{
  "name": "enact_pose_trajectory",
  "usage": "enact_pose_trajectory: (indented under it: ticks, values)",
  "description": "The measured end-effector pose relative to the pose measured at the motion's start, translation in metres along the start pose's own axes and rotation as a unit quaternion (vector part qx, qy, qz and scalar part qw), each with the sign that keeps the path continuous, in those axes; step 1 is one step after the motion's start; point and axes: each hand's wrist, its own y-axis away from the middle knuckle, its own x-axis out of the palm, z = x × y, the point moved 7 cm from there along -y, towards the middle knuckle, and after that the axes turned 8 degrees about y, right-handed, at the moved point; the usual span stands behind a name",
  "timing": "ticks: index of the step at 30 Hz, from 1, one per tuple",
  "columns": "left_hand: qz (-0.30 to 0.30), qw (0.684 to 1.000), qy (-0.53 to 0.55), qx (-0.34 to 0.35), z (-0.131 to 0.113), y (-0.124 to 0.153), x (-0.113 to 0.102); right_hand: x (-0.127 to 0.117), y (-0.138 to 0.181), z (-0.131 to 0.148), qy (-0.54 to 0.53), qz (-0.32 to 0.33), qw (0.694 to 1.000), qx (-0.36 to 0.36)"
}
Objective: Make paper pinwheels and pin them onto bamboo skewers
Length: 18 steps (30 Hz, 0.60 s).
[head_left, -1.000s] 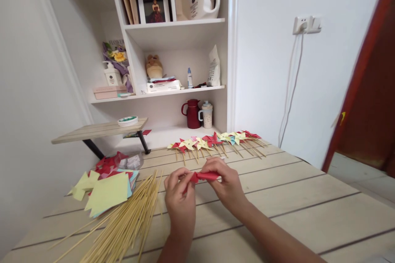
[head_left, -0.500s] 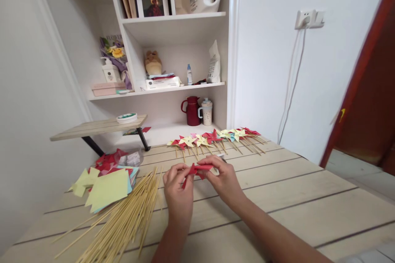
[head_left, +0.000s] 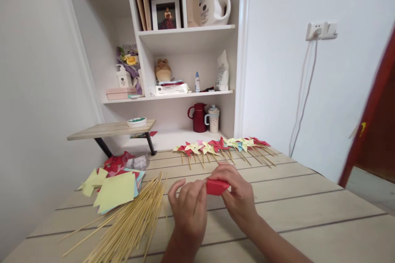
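A folded piece of red paper [head_left: 216, 187] is pinched between both my hands just above the wooden table [head_left: 308, 205]. My left hand [head_left: 188, 209] grips its left end with the fingers curled. My right hand [head_left: 239, 193] covers the right end, fingers closed over the paper. A heap of thin bamboo sticks [head_left: 129, 224] lies to the left of my hands. Behind my hands a row of finished paper pinwheels [head_left: 222, 147] on sticks lies across the table.
Yellow, blue and red paper squares [head_left: 115, 189] are stacked at the left, with a small plastic tub [head_left: 137, 160] behind them. A low wooden riser [head_left: 111, 130] holds a tape roll [head_left: 136, 121]. White shelves [head_left: 185, 33] stand at the back. A red door [head_left: 373, 123] is at the right.
The red paper has been folded flatter and more compact between my hands. The camera view has shifted a little right and down.
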Motion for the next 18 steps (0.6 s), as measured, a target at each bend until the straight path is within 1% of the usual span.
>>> enact_pose_trajectory:
  ticks: [4, 9, 15, 18]
  values:
    - [-0.007, 1.000, 0.002, -0.004, -0.002, 0.001, -0.002, -0.002, 0.001, 0.004, 0.016, 0.000, 1.000, -0.015]
    - [-0.020, 0.999, -0.002, -0.029, -0.001, 0.002, -0.003, -0.004, 0.001, 0.012, 0.044, 0.002, 0.998, -0.044]
    - [-0.020, 1.000, -0.019, -0.015, -0.003, 0.000, -0.004, -0.006, 0.001, 0.015, 0.064, -0.018, 0.996, -0.054]
    - [-0.020, 0.999, -0.019, -0.033, 0.000, 0.000, -0.006, -0.006, 0.002, 0.016, 0.060, -0.020, 0.996, -0.059]
